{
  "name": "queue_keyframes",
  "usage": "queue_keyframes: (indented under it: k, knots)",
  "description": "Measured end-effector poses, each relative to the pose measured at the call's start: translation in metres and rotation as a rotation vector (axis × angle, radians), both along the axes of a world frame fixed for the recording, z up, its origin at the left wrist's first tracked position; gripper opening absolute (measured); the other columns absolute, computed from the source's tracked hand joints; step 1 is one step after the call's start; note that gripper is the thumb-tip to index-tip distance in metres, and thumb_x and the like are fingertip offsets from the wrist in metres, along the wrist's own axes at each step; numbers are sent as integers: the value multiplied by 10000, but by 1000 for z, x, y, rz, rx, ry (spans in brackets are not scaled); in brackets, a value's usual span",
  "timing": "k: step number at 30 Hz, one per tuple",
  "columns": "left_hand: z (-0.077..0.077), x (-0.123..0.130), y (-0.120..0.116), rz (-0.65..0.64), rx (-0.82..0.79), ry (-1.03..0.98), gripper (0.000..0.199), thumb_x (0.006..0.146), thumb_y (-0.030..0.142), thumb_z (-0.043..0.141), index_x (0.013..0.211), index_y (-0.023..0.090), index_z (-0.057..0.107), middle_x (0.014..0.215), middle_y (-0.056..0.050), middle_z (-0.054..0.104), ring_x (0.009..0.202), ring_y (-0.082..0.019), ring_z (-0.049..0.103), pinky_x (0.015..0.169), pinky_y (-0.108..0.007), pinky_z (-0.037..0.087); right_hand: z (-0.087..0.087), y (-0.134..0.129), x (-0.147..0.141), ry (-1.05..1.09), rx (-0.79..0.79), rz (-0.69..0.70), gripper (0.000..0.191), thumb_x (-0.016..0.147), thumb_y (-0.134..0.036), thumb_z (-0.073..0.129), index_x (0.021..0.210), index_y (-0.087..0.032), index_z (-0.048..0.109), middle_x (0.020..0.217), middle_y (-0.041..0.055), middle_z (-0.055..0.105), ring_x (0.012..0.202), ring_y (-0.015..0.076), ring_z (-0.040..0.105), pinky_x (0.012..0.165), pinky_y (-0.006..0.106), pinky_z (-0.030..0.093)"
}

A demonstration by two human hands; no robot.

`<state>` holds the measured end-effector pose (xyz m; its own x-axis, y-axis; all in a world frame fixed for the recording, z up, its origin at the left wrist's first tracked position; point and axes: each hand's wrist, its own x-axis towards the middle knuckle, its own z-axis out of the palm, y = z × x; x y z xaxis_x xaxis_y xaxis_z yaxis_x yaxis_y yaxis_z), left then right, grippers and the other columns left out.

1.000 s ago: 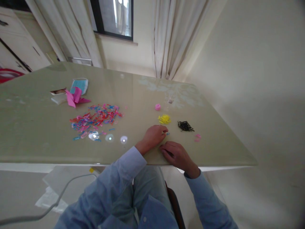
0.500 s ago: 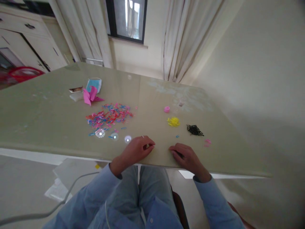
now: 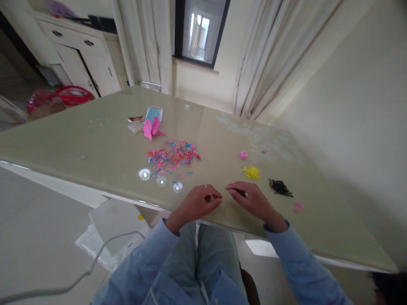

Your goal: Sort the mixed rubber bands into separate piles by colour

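My left hand (image 3: 202,202) rests at the table's near edge, thumb and forefinger pinched together; anything between them is too small to name. Close beside it, my right hand (image 3: 251,201) is also closed in a pinch, and what it holds, if anything, cannot be made out. The fingertips of both hands nearly meet. Beyond the left hand spreads a mixed heap of small red, pink and blue loop-like pieces (image 3: 174,154). Past the right hand lie a yellow heap of small pieces (image 3: 252,172) and a black heap of thin pieces (image 3: 280,187).
A pink paper figure (image 3: 151,128) and a blue face mask (image 3: 154,113) lie at the back left of the table (image 3: 95,148). A small pink lump (image 3: 242,155) sits behind the yellow heap. Pink pieces (image 3: 298,207) lie at right. A grey cable (image 3: 92,267) runs below.
The view has turned, so the table appears shifted rightward. My hands have come closer together. The single blue piece near my right hand no longer shows.
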<state>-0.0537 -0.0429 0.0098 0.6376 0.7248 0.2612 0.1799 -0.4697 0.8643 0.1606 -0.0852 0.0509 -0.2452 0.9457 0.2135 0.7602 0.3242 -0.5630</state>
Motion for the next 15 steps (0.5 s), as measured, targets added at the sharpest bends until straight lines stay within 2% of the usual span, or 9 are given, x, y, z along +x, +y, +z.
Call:
queue_keyframes:
  k: [4,9,12,15]
  knots:
    - [-2,-1,3,27,-100,-66,159,841,275,638,873,171,753,791,-22,711,675,-118,577,648,-230,438,6,53,-35,-56,-6,103,193,893,-217,561,948,-162,737,858,52,750,670,129,620,656,241,462]
    - [-4,-1,5,38,-135,-119,181,837,290,649,858,152,765,730,-20,688,620,-108,554,594,-216,415,1,112,-69,-186,-33,160,238,861,-159,559,1031,-136,724,822,42,719,683,127,592,666,227,421]
    - [-4,-1,5,32,-140,-130,180,840,285,645,853,151,765,725,-19,688,623,-107,552,606,-215,415,-2,132,-84,-303,-35,192,246,859,-149,548,1032,-149,722,857,39,723,709,132,592,678,226,406]
    - [-3,-2,4,16,-175,-157,183,840,283,645,864,149,767,733,-23,697,617,-104,551,608,-214,413,-4,140,-92,-436,-14,199,228,846,-139,554,996,-150,724,902,52,725,759,147,597,695,238,394]
